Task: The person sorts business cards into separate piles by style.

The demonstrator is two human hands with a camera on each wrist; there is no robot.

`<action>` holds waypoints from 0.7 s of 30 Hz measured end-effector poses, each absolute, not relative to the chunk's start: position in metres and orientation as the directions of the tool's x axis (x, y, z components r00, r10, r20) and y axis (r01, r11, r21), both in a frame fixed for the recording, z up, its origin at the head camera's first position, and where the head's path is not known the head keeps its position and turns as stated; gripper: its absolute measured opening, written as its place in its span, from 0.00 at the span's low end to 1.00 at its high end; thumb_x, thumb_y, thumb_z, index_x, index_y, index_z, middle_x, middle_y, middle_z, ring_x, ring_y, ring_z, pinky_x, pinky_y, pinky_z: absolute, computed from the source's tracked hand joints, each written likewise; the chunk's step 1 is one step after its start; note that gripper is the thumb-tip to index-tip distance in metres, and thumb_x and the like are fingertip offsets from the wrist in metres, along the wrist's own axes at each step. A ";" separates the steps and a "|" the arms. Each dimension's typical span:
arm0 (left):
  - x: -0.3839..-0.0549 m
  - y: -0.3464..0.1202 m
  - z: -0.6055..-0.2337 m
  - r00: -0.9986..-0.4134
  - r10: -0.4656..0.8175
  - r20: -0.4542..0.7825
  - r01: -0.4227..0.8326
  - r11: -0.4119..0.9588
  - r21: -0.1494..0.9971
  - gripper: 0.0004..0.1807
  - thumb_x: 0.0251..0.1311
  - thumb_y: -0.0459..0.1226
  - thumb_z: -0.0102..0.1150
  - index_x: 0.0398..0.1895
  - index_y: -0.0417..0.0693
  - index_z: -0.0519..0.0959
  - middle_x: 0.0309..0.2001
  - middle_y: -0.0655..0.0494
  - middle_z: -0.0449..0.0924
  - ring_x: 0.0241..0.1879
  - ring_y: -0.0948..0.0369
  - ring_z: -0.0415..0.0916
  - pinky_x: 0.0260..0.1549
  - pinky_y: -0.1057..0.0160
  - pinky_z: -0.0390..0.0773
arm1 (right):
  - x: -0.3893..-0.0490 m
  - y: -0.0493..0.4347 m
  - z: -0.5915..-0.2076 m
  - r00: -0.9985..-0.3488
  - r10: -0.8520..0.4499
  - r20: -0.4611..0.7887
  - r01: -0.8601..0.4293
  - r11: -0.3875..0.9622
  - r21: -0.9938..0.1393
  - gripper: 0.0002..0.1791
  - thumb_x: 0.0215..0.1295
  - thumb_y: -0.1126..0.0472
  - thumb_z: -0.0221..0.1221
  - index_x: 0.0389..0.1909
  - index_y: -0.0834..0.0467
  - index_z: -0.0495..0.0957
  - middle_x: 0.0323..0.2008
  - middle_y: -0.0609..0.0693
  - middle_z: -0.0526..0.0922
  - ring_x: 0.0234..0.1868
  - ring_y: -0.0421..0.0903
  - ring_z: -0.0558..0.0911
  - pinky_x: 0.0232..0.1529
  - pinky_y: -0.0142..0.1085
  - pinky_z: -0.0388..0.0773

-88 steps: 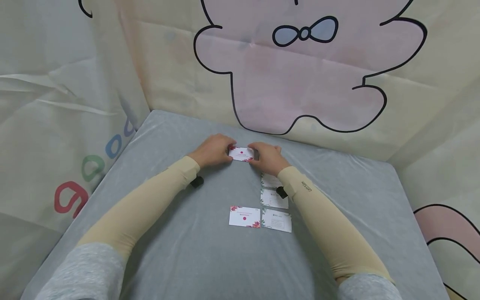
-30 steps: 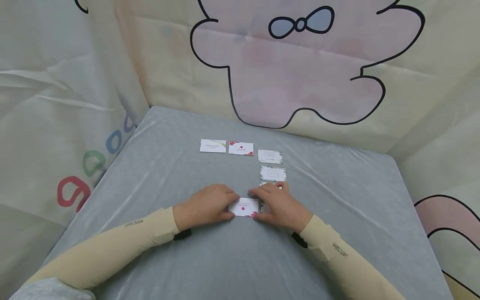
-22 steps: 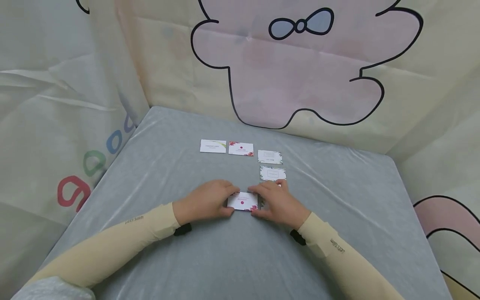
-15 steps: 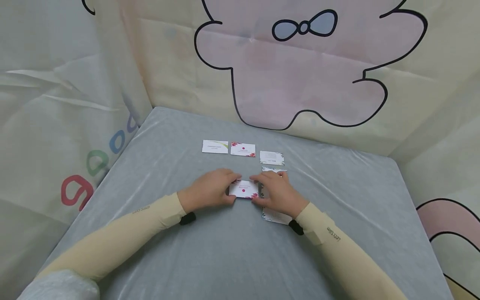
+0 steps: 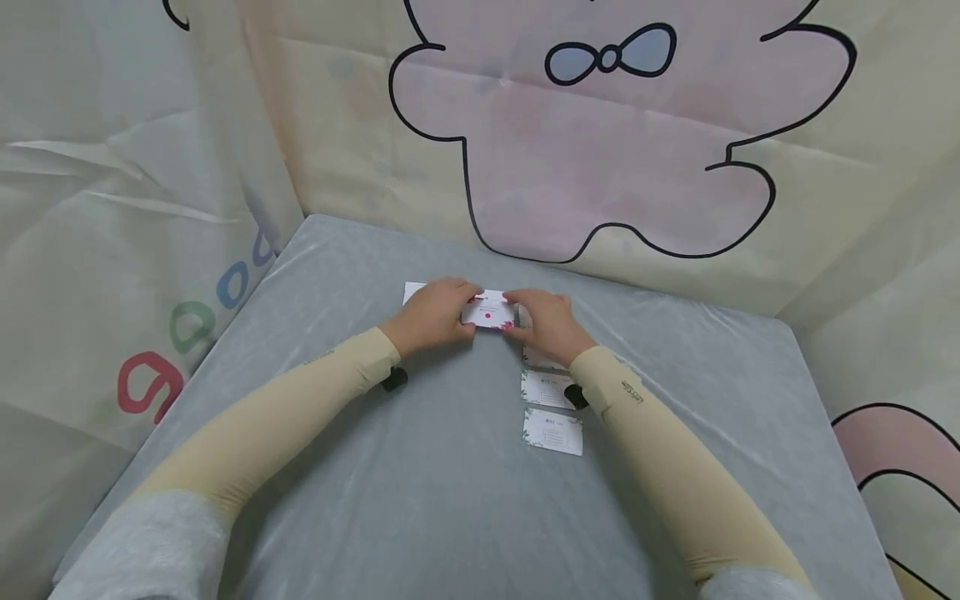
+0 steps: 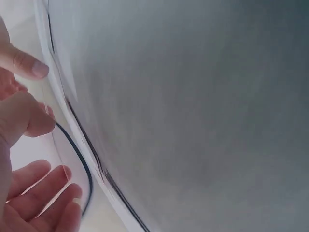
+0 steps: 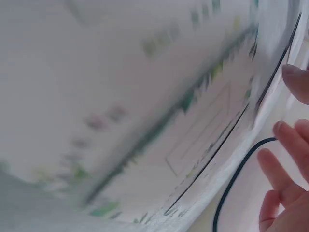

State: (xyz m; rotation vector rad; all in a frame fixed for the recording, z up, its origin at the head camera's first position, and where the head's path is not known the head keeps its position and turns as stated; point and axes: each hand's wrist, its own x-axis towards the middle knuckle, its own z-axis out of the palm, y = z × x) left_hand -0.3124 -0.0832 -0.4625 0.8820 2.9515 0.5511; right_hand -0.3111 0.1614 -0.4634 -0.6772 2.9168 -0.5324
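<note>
My left hand (image 5: 431,318) and right hand (image 5: 552,325) pinch a white business card (image 5: 488,315) with red flower corners between them, one at each short end. It is at the far part of the table and overlaps another card of the far row in the head view. A white card (image 5: 411,289) sticks out behind my left hand. Close to my right wrist lies a column of green-leaf business cards, the nearest one (image 5: 552,431) fully visible. In the left wrist view my left hand's thumb and fingers show at the left edge.
The grey cloth-covered table (image 5: 420,483) runs up to a printed curtain (image 5: 337,167) at the back and sides. Another green-leaf card (image 5: 546,389) lies partly under my right wrist in the head view.
The red-flower card lay left of the nearest green-leaf card; my hands gripped it there and carried it away from me to the far row. The green-leaf column stays where it was.
</note>
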 end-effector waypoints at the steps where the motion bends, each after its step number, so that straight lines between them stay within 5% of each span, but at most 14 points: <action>1: -0.319 -0.083 -0.462 -0.846 0.526 0.085 0.521 0.784 0.337 0.34 0.63 0.42 0.68 0.73 0.43 0.76 0.69 0.47 0.81 0.71 0.49 0.77 0.73 0.50 0.76 | -0.317 0.161 -0.464 -0.901 -0.433 -0.017 -0.396 0.840 -0.371 0.34 0.72 0.49 0.71 0.76 0.52 0.74 0.74 0.52 0.79 0.76 0.54 0.76 0.76 0.61 0.61; 21: -0.353 -0.083 -0.472 -0.858 0.513 -0.007 0.482 0.812 0.330 0.33 0.67 0.42 0.69 0.74 0.43 0.75 0.68 0.47 0.82 0.69 0.49 0.77 0.75 0.47 0.72 | -0.352 0.156 -0.470 -0.904 -0.419 -0.086 -0.353 0.843 -0.405 0.37 0.72 0.49 0.70 0.78 0.54 0.72 0.77 0.54 0.76 0.80 0.56 0.71 0.81 0.69 0.54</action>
